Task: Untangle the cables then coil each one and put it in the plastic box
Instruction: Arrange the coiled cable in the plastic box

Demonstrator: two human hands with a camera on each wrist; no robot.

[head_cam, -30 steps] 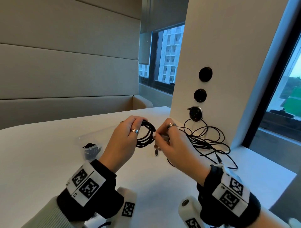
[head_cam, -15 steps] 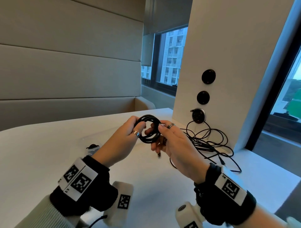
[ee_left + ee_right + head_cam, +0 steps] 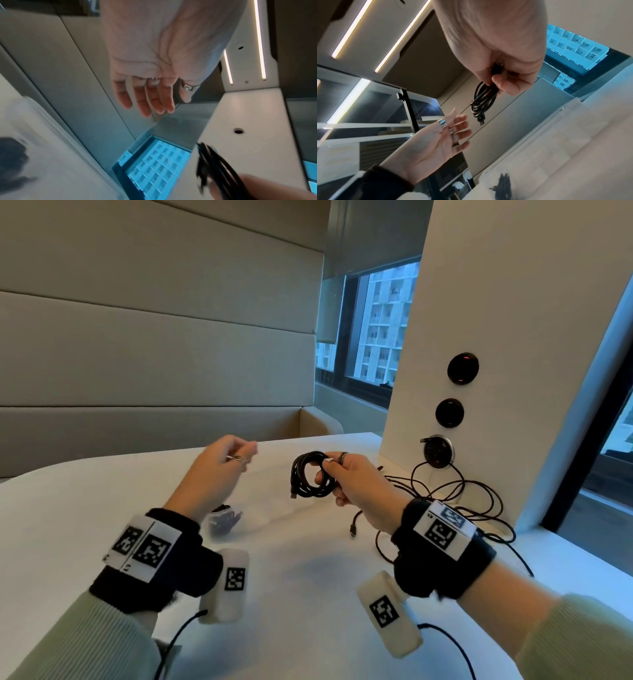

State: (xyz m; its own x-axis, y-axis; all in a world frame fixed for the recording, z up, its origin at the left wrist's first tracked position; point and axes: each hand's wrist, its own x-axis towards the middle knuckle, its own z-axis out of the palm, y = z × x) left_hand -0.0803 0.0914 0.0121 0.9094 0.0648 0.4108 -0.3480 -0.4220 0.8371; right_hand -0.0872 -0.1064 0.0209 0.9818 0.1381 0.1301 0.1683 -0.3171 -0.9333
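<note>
A coiled black cable [image 3: 310, 475] hangs above the white table [image 3: 85, 508], gripped by my right hand [image 3: 346, 479]; its fingers curl round the loops [image 3: 483, 100] and one plug [image 3: 497, 66] lies in the palm. My left hand [image 3: 222, 463] hovers to the left of the coil with straight, loose fingers [image 3: 150, 100], holding nothing. The clear plastic box [image 3: 222, 520] lies on the table under my left wrist with a dark coiled cable inside; it appears blurred in the left wrist view [image 3: 34, 155]. A tangle of black cables [image 3: 455, 498] lies by the pillar.
A white pillar [image 3: 513, 337] with round black sockets [image 3: 462, 368] stands at the table's right, one cable plugged into the lowest socket [image 3: 437, 451]. A padded bench back [image 3: 154, 354] runs behind the table. Windows lie beyond.
My left hand has let go of the coil and moved away to the left, fingers straightened. The right hand alone now holds the coiled cable.
</note>
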